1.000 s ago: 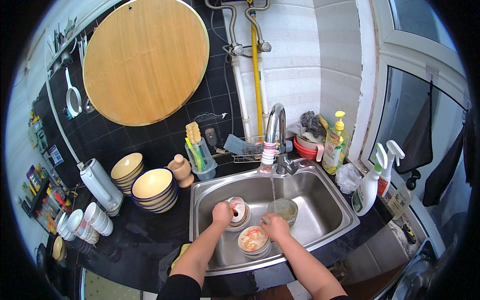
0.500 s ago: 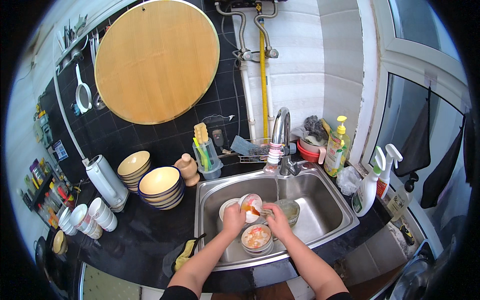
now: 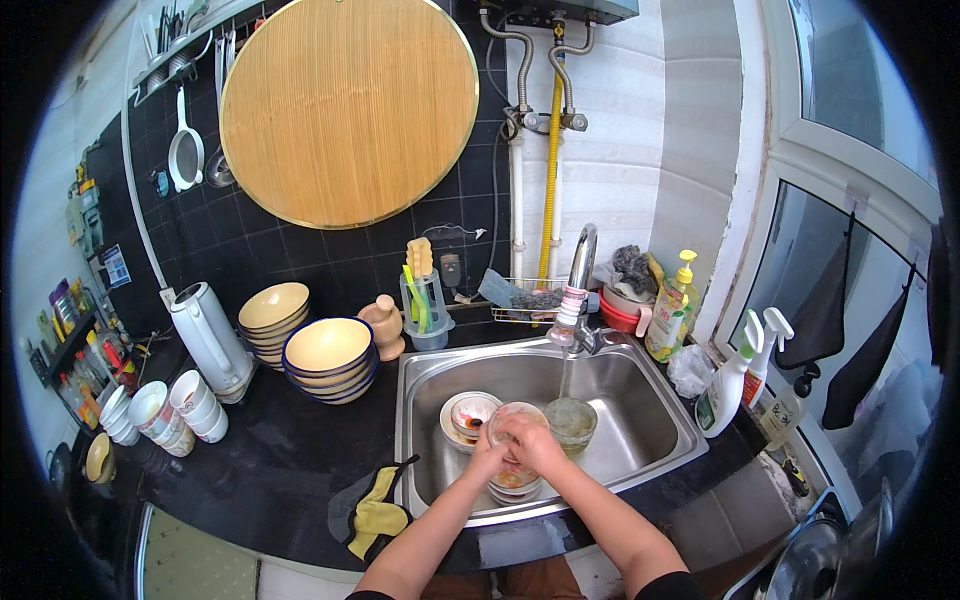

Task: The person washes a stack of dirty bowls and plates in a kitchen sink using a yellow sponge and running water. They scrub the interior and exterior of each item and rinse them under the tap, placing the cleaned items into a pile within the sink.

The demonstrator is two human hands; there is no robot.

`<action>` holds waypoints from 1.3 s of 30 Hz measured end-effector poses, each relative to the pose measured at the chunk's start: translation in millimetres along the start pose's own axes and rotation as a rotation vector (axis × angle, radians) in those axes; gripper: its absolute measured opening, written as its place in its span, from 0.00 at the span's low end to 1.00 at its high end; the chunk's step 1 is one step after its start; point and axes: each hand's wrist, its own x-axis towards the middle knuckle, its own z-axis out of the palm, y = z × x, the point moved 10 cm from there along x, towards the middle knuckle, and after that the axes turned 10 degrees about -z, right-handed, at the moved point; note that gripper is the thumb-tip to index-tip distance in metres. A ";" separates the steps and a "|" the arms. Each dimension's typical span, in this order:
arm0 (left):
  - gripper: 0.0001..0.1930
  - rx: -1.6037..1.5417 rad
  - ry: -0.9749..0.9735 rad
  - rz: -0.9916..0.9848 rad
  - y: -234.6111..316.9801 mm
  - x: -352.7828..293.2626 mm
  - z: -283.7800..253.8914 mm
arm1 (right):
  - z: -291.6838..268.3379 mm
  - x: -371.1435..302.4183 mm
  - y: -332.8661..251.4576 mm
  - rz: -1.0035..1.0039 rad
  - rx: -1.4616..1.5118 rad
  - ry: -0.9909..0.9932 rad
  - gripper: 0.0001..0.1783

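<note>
Over the sink (image 3: 640, 450), my left hand (image 3: 489, 458) is closed on the edge of a small bowl (image 3: 514, 411). My right hand (image 3: 535, 444) has its curled fingers inside this bowl; whatever they may hold is hidden. Beneath my hands is a stack of small bowls (image 3: 515, 492), the top one soiled with reddish residue. To the left, a small white bowl (image 3: 476, 408) with an orange-red patch rests in a wider bowl (image 3: 449, 431). A clear glass bowl (image 3: 572, 428) holds water at the right, under the running faucet (image 3: 582, 265).
Yellow-lined bowls (image 3: 328, 350), white cups (image 3: 200, 405) and a white kettle (image 3: 211, 340) stand on the left counter. A yellow-and-black cloth (image 3: 378, 510) lies by the sink's front left corner. Spray bottles (image 3: 733, 385) and a dish soap bottle (image 3: 672, 312) line the right side.
The small bowl with the orange-red patch has left my left hand and now rests in the wider bowl. My hands have come together over another bowl, and the view has shifted slightly.
</note>
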 end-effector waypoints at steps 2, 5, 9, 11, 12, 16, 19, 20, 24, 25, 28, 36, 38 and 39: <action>0.33 -0.057 0.055 0.078 2.7 5.1 -18.0 | 19.4 -7.2 0.0 0.033 0.096 -0.215 0.07; 0.33 -0.039 0.088 0.045 -0.7 6.7 -16.0 | 18.7 -11.0 8.8 -0.096 -0.467 -0.369 0.09; 0.33 -0.021 -0.076 -0.051 -14.6 10.4 -2.4 | -6.2 15.5 -28.1 -0.358 -0.162 -0.149 0.13; 0.33 -0.003 -0.090 -0.085 -20.2 11.0 -5.1 | 2.8 13.5 -36.3 -0.360 -0.159 -0.247 0.12; 0.32 -0.012 -0.117 -0.078 -18.3 9.8 -3.9 | 2.3 12.4 -37.7 -0.377 -0.195 -0.256 0.12; 0.29 0.010 0.080 0.027 0.5 2.8 -8.1 | 15.4 -11.3 5.4 -0.153 -0.414 -0.406 0.10; 0.28 -0.043 0.183 0.311 -20.8 40.2 -51.5 | 19.3 -10.6 -23.3 0.009 -0.268 -0.647 0.16; 0.27 -0.027 0.173 0.304 -21.7 41.7 -51.4 | 24.1 -18.6 -22.5 0.016 -0.118 -0.578 0.18; 0.26 -0.006 0.076 -0.021 -5.7 8.0 -18.3 | 11.7 -16.7 -32.0 -0.199 -0.202 -0.367 0.21; 0.26 -0.015 0.081 -0.010 -4.4 7.3 -18.7 | 6.2 -15.4 -37.8 -0.274 -0.348 -0.311 0.20; 0.26 -0.043 0.112 0.020 -9.4 10.5 -26.3 | 0.2 -2.1 -32.6 -0.145 -0.365 -0.360 0.15; 0.30 -0.020 0.007 -0.075 -6.4 3.0 -9.7 | -19.0 11.4 -25.8 -0.179 -0.363 -0.184 0.07; 0.29 0.032 -0.028 -0.150 -16.2 4.7 -5.7 | -19.0 21.9 -35.4 -0.246 -0.319 -0.159 0.06; 0.29 0.060 -0.046 -0.187 -21.2 5.7 -4.6 | -11.5 24.8 -36.5 -0.260 -0.277 -0.218 0.05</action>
